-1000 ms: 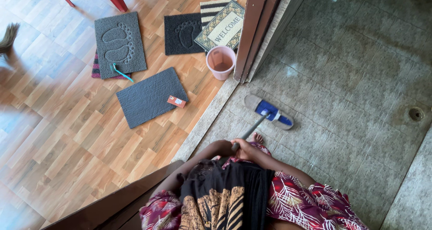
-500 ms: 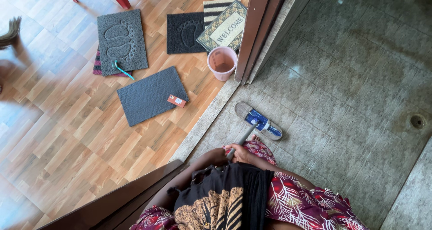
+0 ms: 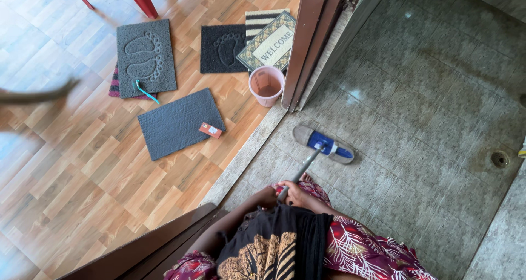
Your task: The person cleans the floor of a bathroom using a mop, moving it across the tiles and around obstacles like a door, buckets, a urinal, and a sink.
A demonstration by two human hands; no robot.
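You are mid-stroke mopping: your right hand [image 3: 296, 194] grips the mop handle [image 3: 300, 170], left hand [image 3: 268, 194] closed beside it; the flat mop head [image 3: 323, 143] lies on the wet stone floor [image 3: 427, 105] near the threshold. Next, steady pressure matters.

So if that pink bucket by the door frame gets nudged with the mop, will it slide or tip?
The pink bucket looks like thin plastic and nearly empty, so it is probably light and would likely slide on the smooth wood floor. It is narrower at the base than the rim, so a high nudge might tip it. The door frame beside it could stop it.
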